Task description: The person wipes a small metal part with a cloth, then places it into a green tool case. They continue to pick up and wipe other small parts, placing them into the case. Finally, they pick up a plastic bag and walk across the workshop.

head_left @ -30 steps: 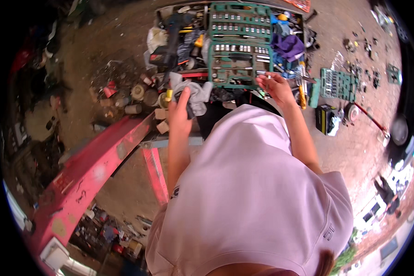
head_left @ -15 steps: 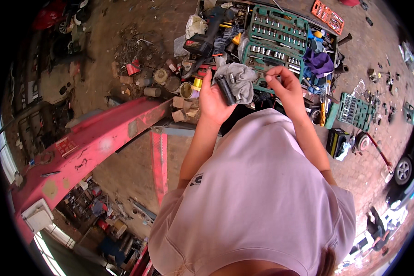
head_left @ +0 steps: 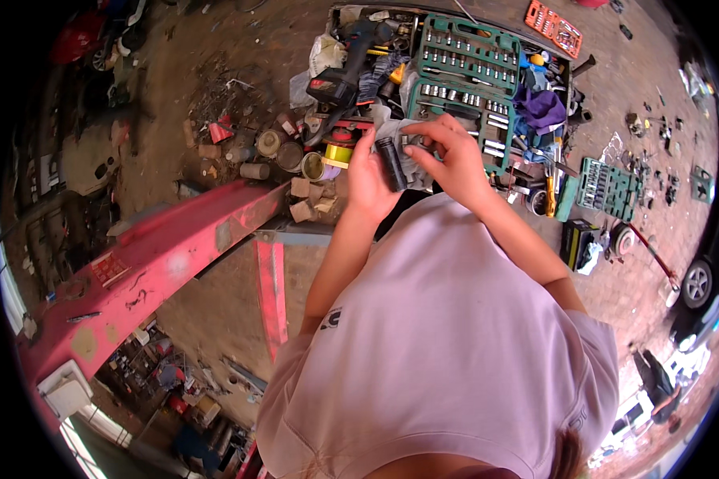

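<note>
My left hand (head_left: 367, 177), palm up, is closed round a black cylindrical socket (head_left: 391, 164) and a crumpled grey rag (head_left: 386, 124). The socket lies slanted across the palm, on top of the cloth. Over the rag's right side is my right hand (head_left: 455, 160), its thumb and fingers bent inward as in a pinch. What lies between those fingertips is too small and covered to make out. Just beyond my hands stands an opened green socket case (head_left: 470, 73) with rows of metal sockets.
A cordless power tool (head_left: 351, 64) and a purple cloth (head_left: 540, 109) lie beside the case. A red steel beam (head_left: 160, 259) crosses at left. Another green socket case (head_left: 607, 188) lies on the floor at right. Several tins and wooden blocks (head_left: 301, 188) sit left of my hands.
My right hand has moved left, from beside the rag to over it, and now covers much of the cloth and the small metal pieces on it. The left hand keeps its hold.
</note>
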The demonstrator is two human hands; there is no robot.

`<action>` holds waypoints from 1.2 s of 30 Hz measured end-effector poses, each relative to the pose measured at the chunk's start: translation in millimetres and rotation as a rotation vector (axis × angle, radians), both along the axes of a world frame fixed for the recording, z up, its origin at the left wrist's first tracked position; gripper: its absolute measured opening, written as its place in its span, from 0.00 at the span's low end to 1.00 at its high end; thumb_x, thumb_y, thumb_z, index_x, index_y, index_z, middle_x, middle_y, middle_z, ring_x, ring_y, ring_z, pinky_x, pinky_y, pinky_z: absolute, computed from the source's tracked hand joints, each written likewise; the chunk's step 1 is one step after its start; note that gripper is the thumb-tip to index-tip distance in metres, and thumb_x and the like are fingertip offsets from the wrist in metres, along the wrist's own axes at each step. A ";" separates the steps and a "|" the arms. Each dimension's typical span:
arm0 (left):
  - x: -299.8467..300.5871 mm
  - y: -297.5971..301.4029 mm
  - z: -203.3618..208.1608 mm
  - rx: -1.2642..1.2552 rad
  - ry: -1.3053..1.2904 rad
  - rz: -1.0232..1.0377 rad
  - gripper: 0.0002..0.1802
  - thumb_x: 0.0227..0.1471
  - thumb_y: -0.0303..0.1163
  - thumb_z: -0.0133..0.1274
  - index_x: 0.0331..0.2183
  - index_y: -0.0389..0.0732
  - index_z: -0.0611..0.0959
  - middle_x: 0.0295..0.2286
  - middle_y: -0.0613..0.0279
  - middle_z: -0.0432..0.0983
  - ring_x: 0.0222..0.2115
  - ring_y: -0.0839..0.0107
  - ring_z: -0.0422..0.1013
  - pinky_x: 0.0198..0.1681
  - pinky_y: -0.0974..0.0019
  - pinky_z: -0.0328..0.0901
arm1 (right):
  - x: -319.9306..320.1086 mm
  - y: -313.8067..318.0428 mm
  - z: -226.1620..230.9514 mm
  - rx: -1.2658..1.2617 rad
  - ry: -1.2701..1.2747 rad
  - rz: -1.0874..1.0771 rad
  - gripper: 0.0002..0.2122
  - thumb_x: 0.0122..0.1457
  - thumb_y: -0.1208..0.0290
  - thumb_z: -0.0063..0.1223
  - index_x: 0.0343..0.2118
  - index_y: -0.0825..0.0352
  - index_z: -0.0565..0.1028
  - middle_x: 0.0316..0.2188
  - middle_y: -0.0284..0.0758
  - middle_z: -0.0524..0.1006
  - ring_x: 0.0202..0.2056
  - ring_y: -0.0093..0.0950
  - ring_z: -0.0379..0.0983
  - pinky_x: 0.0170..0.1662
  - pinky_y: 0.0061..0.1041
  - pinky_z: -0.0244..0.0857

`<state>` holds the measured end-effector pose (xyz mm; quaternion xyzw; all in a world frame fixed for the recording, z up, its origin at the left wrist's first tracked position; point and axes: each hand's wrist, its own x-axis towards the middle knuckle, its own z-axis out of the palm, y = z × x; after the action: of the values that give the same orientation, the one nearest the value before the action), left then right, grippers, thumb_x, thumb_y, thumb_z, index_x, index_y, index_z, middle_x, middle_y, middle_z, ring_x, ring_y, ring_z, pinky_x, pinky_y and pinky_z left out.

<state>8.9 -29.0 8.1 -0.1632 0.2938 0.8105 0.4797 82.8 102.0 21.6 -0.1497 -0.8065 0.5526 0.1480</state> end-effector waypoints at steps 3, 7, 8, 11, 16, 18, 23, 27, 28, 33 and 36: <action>0.2 -2.9 2.1 -0.008 0.002 -0.041 0.26 0.56 0.47 0.34 0.47 0.37 0.68 0.43 0.56 0.69 0.45 0.63 0.66 0.50 0.58 0.60 | 1.6 0.1 -2.6 0.042 -0.042 0.022 0.11 0.42 0.75 0.61 0.31 0.61 0.75 0.24 0.31 0.66 0.23 0.28 0.66 0.26 0.24 0.62; 1.7 -2.9 2.8 0.020 -0.033 -0.048 0.24 0.56 0.43 0.37 0.47 0.35 0.68 0.44 0.55 0.69 0.46 0.62 0.66 0.51 0.57 0.60 | 0.6 5.3 -1.4 -0.051 -0.020 0.051 0.10 0.41 0.76 0.62 0.28 0.65 0.72 0.25 0.30 0.68 0.22 0.25 0.64 0.25 0.22 0.59; 2.8 -3.2 2.4 0.020 -0.040 -0.052 0.23 0.55 0.41 0.37 0.47 0.35 0.68 0.45 0.55 0.69 0.47 0.62 0.66 0.51 0.57 0.60 | 1.5 8.6 -5.8 -0.122 0.017 0.051 0.09 0.45 0.76 0.60 0.28 0.66 0.71 0.27 0.28 0.70 0.22 0.20 0.62 0.25 0.19 0.57; 4.8 -1.9 -1.1 0.085 -0.041 -0.035 0.21 0.55 0.37 0.41 0.48 0.35 0.68 0.46 0.55 0.68 0.48 0.63 0.65 0.53 0.57 0.58 | 2.6 16.4 -6.8 -0.815 0.120 -0.054 0.04 0.55 0.74 0.50 0.32 0.64 0.67 0.33 0.27 0.72 0.26 0.15 0.61 0.30 0.14 0.57; 3.2 4.3 5.1 0.145 -0.054 0.073 0.21 0.55 0.36 0.41 0.48 0.35 0.68 0.46 0.54 0.68 0.49 0.62 0.64 0.54 0.58 0.57 | 10.9 28.1 0.5 -1.235 0.053 -0.168 0.03 0.57 0.72 0.41 0.31 0.63 0.67 0.28 0.30 0.72 0.25 0.18 0.63 0.28 0.17 0.57; 2.2 5.1 2.9 0.139 -0.073 0.114 0.21 0.55 0.36 0.41 0.48 0.35 0.68 0.46 0.55 0.68 0.49 0.62 0.64 0.54 0.58 0.57 | 18.5 27.0 -9.4 -1.134 -0.049 -0.074 0.03 0.57 0.71 0.42 0.31 0.63 0.67 0.23 0.28 0.70 0.23 0.17 0.62 0.25 0.16 0.55; 1.0 10.2 6.4 0.079 -0.037 0.163 0.17 0.55 0.36 0.42 0.43 0.38 0.72 0.41 0.59 0.72 0.43 0.65 0.68 0.50 0.61 0.60 | 23.6 -0.8 -7.5 -0.572 -0.180 0.037 0.10 0.48 0.74 0.60 0.32 0.68 0.72 0.16 0.21 0.62 0.19 0.10 0.55 0.22 0.12 0.49; 0.4 9.0 0.7 0.112 0.019 0.177 0.21 0.56 0.37 0.40 0.48 0.35 0.68 0.46 0.55 0.68 0.48 0.62 0.64 0.53 0.58 0.56 | 20.6 -2.1 -8.7 -0.568 -0.226 0.013 0.11 0.48 0.73 0.59 0.33 0.70 0.73 0.16 0.24 0.66 0.20 0.12 0.60 0.24 0.12 0.56; 0.9 11.1 1.7 0.095 0.009 0.176 0.21 0.56 0.37 0.40 0.48 0.35 0.68 0.46 0.56 0.68 0.48 0.62 0.64 0.53 0.58 0.56 | 21.0 -0.7 -9.3 -0.515 -0.225 0.015 0.10 0.48 0.73 0.59 0.33 0.69 0.73 0.17 0.25 0.67 0.21 0.12 0.61 0.24 0.13 0.56; 4.8 12.5 6.0 0.092 0.029 0.174 0.20 0.55 0.37 0.41 0.47 0.36 0.69 0.46 0.57 0.69 0.48 0.63 0.64 0.53 0.58 0.56 | 23.1 -0.9 -19.9 -0.363 -0.188 0.003 0.10 0.46 0.71 0.59 0.31 0.68 0.73 0.25 0.29 0.74 0.23 0.15 0.64 0.24 0.16 0.58; 5.2 5.5 -0.4 0.097 0.005 0.149 0.20 0.56 0.38 0.40 0.47 0.38 0.68 0.45 0.60 0.69 0.47 0.65 0.64 0.52 0.59 0.57 | 23.6 3.2 -9.2 -0.315 -0.254 0.069 0.11 0.46 0.71 0.59 0.32 0.68 0.73 0.26 0.30 0.75 0.26 0.17 0.67 0.24 0.18 0.58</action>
<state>14.1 -23.5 7.7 -0.1592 0.2426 0.8576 0.4247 106.4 105.1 12.4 -0.2118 -0.7268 0.6534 0.0011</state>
